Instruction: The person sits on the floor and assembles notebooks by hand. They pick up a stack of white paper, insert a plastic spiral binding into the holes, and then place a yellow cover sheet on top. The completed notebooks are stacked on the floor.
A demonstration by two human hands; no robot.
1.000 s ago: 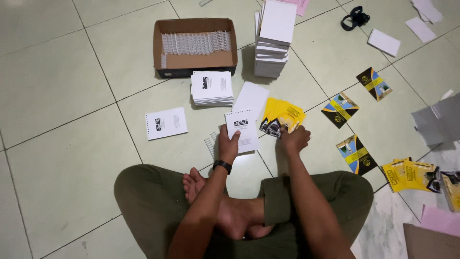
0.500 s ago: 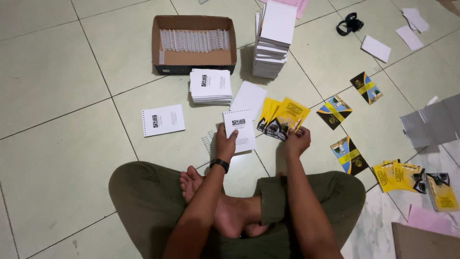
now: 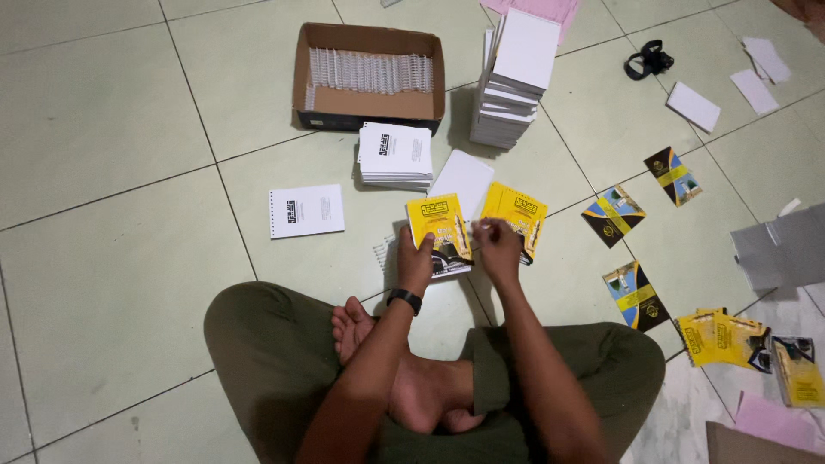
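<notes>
Hands meet low over the tiled floor [image 3: 103, 129], person seated cross-legged w/ black wristband on left wrist. Left hand [image 3: 416, 258] has its fingers closed on a yellow cover card [image 3: 436, 225], holding it flat on top of a small white pad stack, only the pad's edge showing beneath. Right hand [image 3: 498, 249] pinches the lower edge of a second yellow card [image 3: 514, 215], which lies just beside the first, tilted a bit. Behind them: a loose white sheet [image 3: 464, 176], then a stack of white printed booklets [image 3: 395, 155], and a cardboard box [image 3: 369, 103] w/ a row of wire binding coils [image 3: 369, 70]. Tall white paper stack [image 3: 516, 82] stands right of the box. Single printed booklet [image 3: 306, 210] lies well apart to the left. Dark-and-yellow cards [image 3: 636, 296] scattered at right.
</notes>
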